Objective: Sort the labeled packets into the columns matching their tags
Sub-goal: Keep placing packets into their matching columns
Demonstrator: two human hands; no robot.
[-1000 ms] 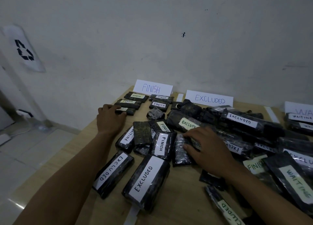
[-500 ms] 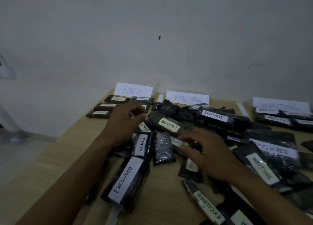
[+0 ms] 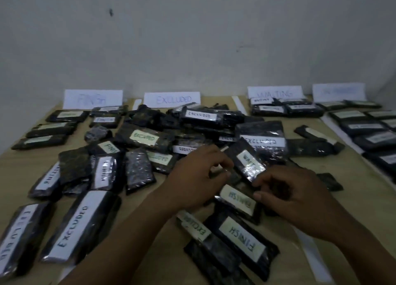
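Already, WAITING packets point(image 3: 287, 110) grouped in front of WAITING sign point(image 3: 275, 92).

Light wooden bench point(image 3: 355, 177) is mostly buried in black plastic packets point(image 3: 75, 227) with handwritten labels. Thin white paper strips point(image 3: 240, 105) lie between the columns, white paper signs point(image 3: 171, 100) along the back.

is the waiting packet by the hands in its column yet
Out: the WAITING packet lies tilted in the middle pile, well short of the WAITING sign.

Both forearms in from near edge, converging mid-scene. L hand point(image 3: 196, 178) & R hand point(image 3: 296, 195) close together, palms down, fingers curled; grip unclear.
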